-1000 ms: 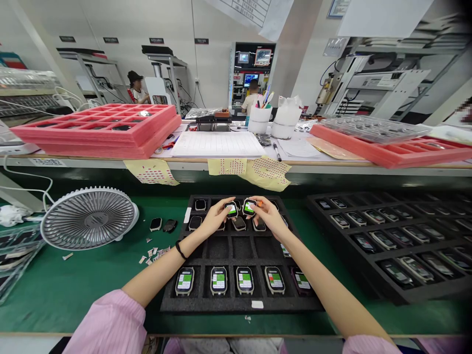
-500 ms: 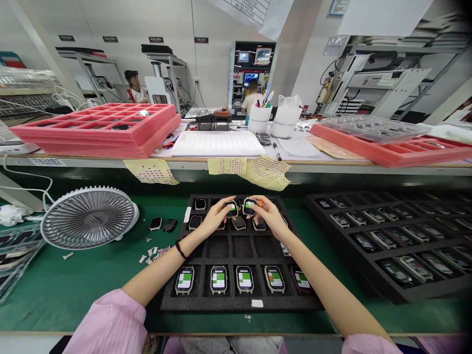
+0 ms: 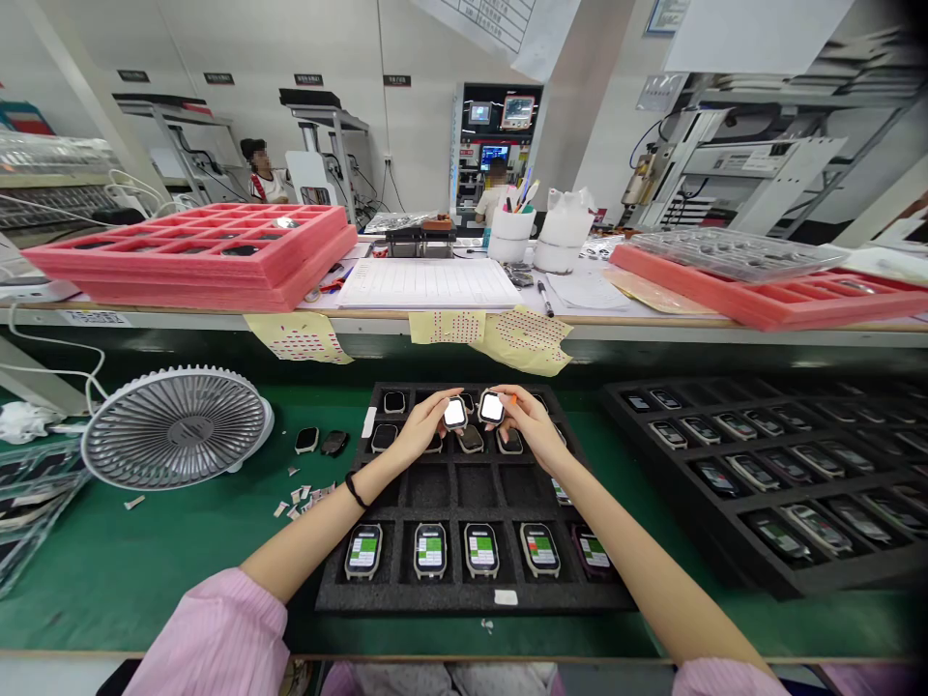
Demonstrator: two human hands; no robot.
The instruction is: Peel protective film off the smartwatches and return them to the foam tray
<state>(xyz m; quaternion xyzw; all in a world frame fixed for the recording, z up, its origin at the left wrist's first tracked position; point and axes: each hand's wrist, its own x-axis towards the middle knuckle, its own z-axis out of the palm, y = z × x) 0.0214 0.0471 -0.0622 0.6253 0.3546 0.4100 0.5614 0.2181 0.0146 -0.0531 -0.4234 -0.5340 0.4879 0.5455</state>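
"What are your hands doing?"

"My left hand is closed on a smartwatch, and my right hand is closed on a second smartwatch, fingers pinching their edges."

"Where are the watches?"

"Just apart, screens glowing white, over the upper rows of the black foam tray on the green tabletop."

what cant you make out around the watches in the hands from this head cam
Head view, all of these:
Screens of the watch in the left hand and the watch in the right hand: washed out white, unreadable.
Black foam tray slots under the left hand and right hand: covered by the hands.
Orange item by the right fingers: mostly hidden by them.
Machine displays at the back: too small to read.
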